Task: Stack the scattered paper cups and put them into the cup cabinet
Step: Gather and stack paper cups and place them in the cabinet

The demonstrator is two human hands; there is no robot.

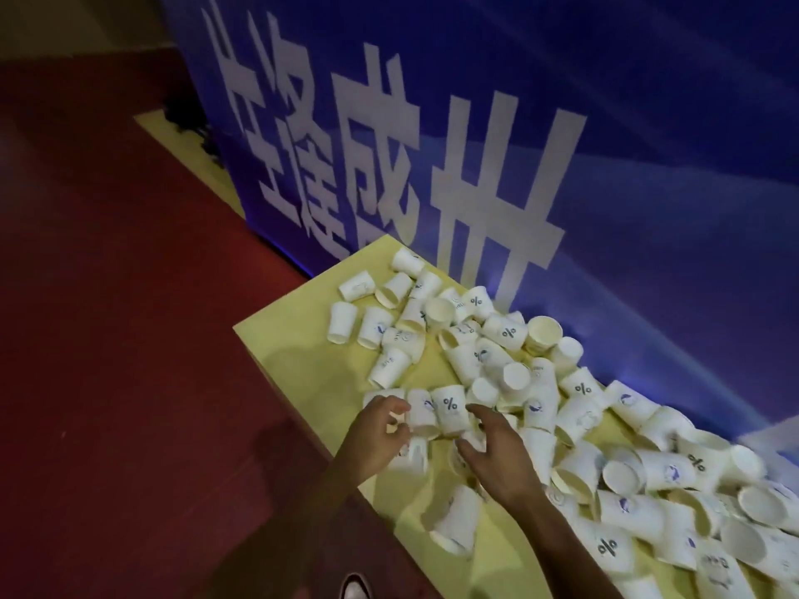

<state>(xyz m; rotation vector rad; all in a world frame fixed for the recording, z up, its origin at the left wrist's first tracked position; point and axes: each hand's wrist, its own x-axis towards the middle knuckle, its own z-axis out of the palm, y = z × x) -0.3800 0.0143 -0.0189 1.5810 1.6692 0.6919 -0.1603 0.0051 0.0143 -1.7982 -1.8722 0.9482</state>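
Observation:
Several white paper cups (510, 352), some printed with a % sign, lie scattered on a yellow table (294, 339). My left hand (376, 434) sits near the table's front edge, fingers curled round a small white cup (395, 419). Just right of it, my right hand (497, 451) reaches over the pile with thumb and fingers spread, touching cups below it. A cup marked % (449, 408) stands between the two hands. One cup (454, 525) lies on its side close to my right forearm. No cup cabinet shows in this view.
A tall blue banner (562, 144) with large white characters stands right behind the table. Red floor (108, 339) spreads to the left and front. A second yellow surface (181, 149) with dark objects sits farther back left. A shoe tip (354, 587) shows at the bottom.

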